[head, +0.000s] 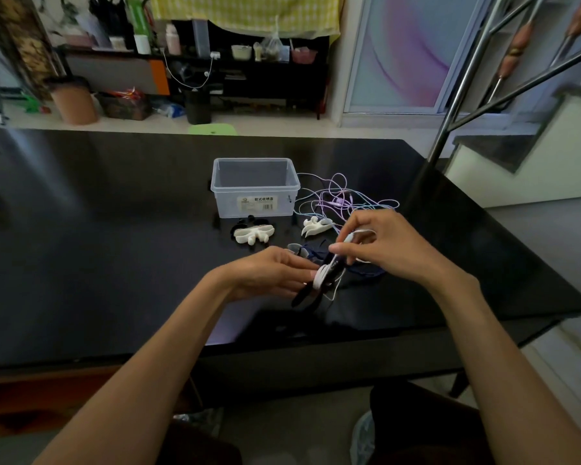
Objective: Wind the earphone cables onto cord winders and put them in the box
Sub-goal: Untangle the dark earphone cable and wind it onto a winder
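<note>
Near the table's front edge, the left hand pinches a dark cord winder, long axis running from near-left to far-right, while the right hand, fingers curled, pinches white earphone cable at its far end. The box sits open mid-table, well beyond both hands; its label's print is too small to read.
</note>
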